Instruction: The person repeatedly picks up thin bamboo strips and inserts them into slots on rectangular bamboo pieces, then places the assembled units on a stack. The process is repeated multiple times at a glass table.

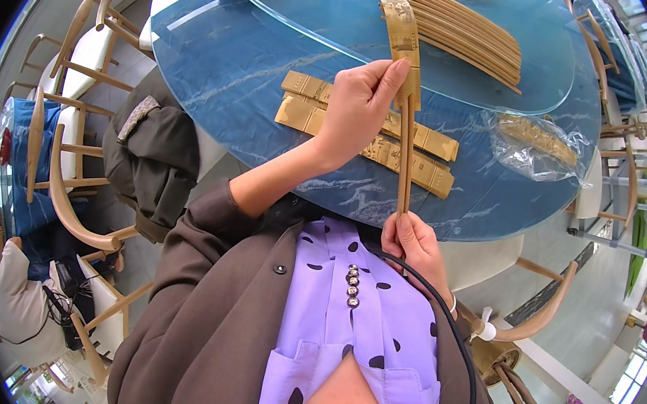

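A round blue marbled surface [234,74] carries a glass turntable [343,15]; wooden chairs [66,175] ring it on pale floor [594,325], windows [636,377] bright.

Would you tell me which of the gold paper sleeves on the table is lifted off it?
The gold sleeve in the left hand, being slid over bamboo chopsticks held by the right hand. The other sleeves lie flat on the blue table.

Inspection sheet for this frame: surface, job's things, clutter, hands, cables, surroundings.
Surface: round blue marbled table with a glass turntable.
Job's things: chopsticks half in a gold paper sleeve.
Clutter: flat gold sleeves, loose chopsticks, clear plastic bag.
Hands: left hand pinches the sleeve; right hand grips the chopsticks' lower ends.
Cables: black cable over the jacket.
Surroundings: wooden chairs; another person seated.
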A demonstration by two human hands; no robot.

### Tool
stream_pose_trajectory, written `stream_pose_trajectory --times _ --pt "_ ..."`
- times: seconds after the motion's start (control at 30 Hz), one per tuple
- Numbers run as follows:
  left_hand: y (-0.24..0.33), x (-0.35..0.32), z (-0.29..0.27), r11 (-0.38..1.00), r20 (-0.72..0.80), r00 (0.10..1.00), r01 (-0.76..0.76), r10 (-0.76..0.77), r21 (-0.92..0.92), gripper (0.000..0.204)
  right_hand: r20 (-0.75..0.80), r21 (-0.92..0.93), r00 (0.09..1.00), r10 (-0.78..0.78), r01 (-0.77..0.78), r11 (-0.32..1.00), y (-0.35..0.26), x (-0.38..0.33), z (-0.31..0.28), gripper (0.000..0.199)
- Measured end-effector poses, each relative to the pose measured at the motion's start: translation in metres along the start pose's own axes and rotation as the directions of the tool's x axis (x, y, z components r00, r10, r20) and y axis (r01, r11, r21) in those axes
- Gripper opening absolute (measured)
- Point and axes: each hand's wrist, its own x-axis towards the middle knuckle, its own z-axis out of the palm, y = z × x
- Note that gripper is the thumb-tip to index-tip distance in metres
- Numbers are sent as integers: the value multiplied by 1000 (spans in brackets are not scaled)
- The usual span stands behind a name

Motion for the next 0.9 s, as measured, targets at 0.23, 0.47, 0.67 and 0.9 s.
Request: stream_pose_trajectory --times 0.23,0.47,0.67,0.9 --pt "-5 -8 -2 1000 20 1000 8 -8 21 45 -13 54 1000 -20 21 998 1 1 -6 35" --pt "-1 -5 -6 995 81 995 70 -65 -65 44 16 59 1000 9 -10 998 -8 7 -3 33" --pt "-5 23 -14 987 25 995 102 -100 -124 48 -23 -265 997 -77 68 962 -8 3 1 25" --pt "-6 28 -17 996 -23 996 83 -83 -34 50 43 -663 971 -235 203 720 -14 2 5 19"
